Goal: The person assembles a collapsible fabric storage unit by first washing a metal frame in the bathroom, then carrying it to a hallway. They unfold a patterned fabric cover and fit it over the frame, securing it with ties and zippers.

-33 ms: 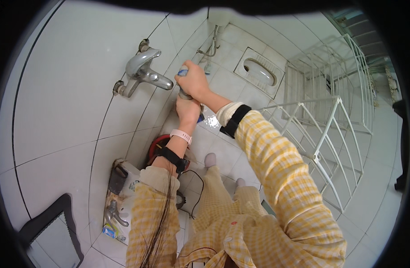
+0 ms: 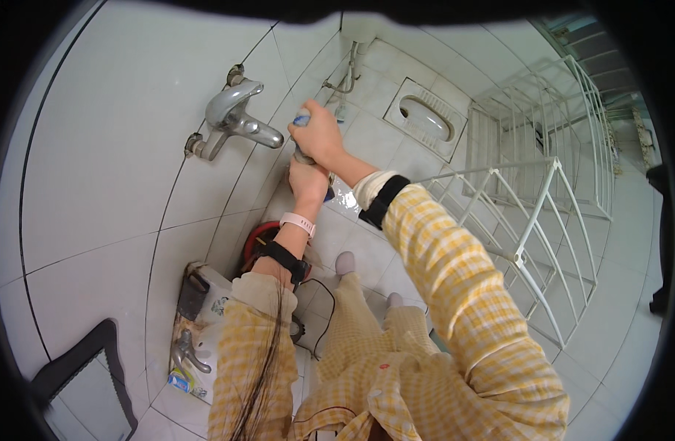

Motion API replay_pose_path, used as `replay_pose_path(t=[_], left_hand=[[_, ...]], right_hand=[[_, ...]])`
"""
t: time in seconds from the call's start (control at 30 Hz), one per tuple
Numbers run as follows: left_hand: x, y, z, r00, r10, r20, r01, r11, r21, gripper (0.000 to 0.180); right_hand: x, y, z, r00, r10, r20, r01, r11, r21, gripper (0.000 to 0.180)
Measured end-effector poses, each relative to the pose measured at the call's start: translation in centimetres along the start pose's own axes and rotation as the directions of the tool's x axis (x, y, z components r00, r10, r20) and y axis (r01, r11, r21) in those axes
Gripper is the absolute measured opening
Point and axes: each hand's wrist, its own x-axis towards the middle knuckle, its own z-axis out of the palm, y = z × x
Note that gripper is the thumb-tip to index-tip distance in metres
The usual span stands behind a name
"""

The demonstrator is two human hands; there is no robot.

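Both hands are closed around a bunched, twisted cloth in grey, white and blue, just right of the wall-mounted metal faucet. My right hand grips its upper part. Directly below, my left hand is wrapped round the lower part, and a dark blue bit shows beside it. Most of the cloth is hidden by my fingers. The faucet's spout tip lies close to my right hand without touching it. Under the hands, the floor tiles shine as if wet.
A red basin stands below my left forearm. Lower left are a small sink with its own tap and a black-framed mirror. White metal racks stand at right; a squat toilet lies in the floor beyond.
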Motion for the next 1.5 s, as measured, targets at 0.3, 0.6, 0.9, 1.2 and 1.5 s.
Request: replay_pose_path(t=[0.3, 0.6, 0.9, 1.2, 1.5], left_hand=[[-0.3, -1.8, -1.3, 0.939, 0.228, 0.259, -0.303, 0.904, 0.301, 0.058], [-6.9, 5.9, -3.9, 0.373, 0.071, 0.925, 0.926, -0.086, -0.367, 0.059], [-11.3, 12.5, -7.3, 0.411, -0.056, 0.910, 0.885, 0.261, -0.384, 0.043], [-10.2, 14.4, -6.1, 0.679, -0.430, 0.595, 0.586, 0.805, -0.087, 0.033], [-3.7, 4.6, -2.7, 0.962, -0.127, 0.244, 0.127, 0.992, 0.016, 0.035]], right_hand=[[-2.2, 0.7, -0.3, 0.971, 0.225, -0.084, -0.223, 0.974, 0.032, 0.061], [-2.7, 3.7, -6.9, 0.745, 0.082, 0.662, -0.663, -0.016, 0.748, 0.081], [-4.3, -5.9, -12.7, 0.779, -0.072, 0.623, -0.527, 0.462, 0.713, 0.039], [-1.0, -8.9, -10.7, 0.781, -0.056, 0.622, -0.080, 0.979, 0.189, 0.027], [0.1, -1.9, -3.6, 0.923, -0.329, 0.201, 0.346, 0.937, -0.056, 0.021]])
